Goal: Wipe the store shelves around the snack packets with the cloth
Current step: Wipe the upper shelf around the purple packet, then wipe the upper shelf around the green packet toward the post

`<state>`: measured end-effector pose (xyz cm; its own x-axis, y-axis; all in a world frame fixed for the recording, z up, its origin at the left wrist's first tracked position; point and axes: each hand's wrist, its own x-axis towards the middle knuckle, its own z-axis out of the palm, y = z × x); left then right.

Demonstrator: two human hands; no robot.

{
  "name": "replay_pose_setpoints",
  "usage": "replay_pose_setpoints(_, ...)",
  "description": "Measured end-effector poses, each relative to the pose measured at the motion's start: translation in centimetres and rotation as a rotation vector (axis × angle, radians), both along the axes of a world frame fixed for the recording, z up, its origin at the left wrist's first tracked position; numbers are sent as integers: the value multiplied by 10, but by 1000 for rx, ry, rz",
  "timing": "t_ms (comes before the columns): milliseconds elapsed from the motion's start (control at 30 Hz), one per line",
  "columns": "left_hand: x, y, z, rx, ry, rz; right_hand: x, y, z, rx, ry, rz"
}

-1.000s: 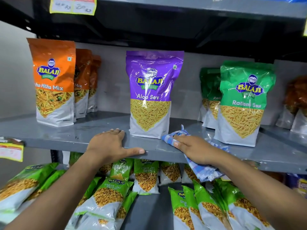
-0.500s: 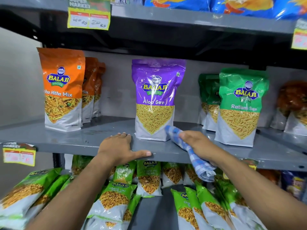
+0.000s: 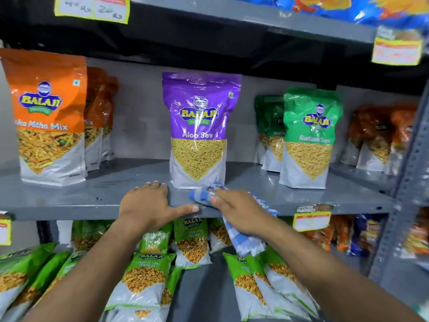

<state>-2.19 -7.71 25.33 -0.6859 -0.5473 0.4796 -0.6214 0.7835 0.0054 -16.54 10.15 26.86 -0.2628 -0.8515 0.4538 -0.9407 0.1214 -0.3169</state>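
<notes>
Grey metal shelf carries the standing packets, and the purple Aloo Sev packet is the landmark: an orange packet stands well to its left, a green packet to its right. Below the purple packet's base lies the blue checked cloth, bunched on the shelf with its tail hanging over the front lip. To wipe well here, I judge the cloth should be pushed flat and close along the packet's foot without tipping it. The right hand presses on the cloth, fingers extended together over it. The left hand rests flat, left of the packet's base, fingers together, thumb spread along the shelf's front edge.
</notes>
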Motion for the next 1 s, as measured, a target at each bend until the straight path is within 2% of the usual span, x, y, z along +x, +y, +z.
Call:
replay_pose_setpoints(67,2,0,0,-11,2,-25,-3,9,10,-71,-187,-51)
replay_pose_setpoints(100,3,-1,0,-15,3,-35,-8,16,17,-123,-211,-111)
replay_pose_setpoints(167,3,-1,1,-29,-4,-29,-27,32,31,-214,-86,-265)
replay_pose_setpoints(267,-2,2,2,-26,-23,-13,-61,53,43,-206,47,-427)
replay_pose_setpoints(367,6,3,-2,-27,-5,-31,-70,41,28,23,86,-264)
replay_pose_setpoints(433,10,9,-10,-69,103,-134,-61,26,10,192,130,-168)
replay_pose_setpoints(467,4,17,-14,-110,148,-190,-62,21,5,215,164,-140)
replay_pose_setpoints(567,-34,48,-17,-217,160,-275,-73,23,6,179,191,-126)
replay_pose_setpoints(700,-76,81,-16,-215,103,-196,-94,48,4,151,248,-132)
replay_pose_setpoints(900,-102,105,-17,-274,103,-121,-137,87,-8,-44,409,-143)
replay_pose_setpoints(1000,-102,111,-16,-228,93,-93,-149,101,-10,-73,391,-149)
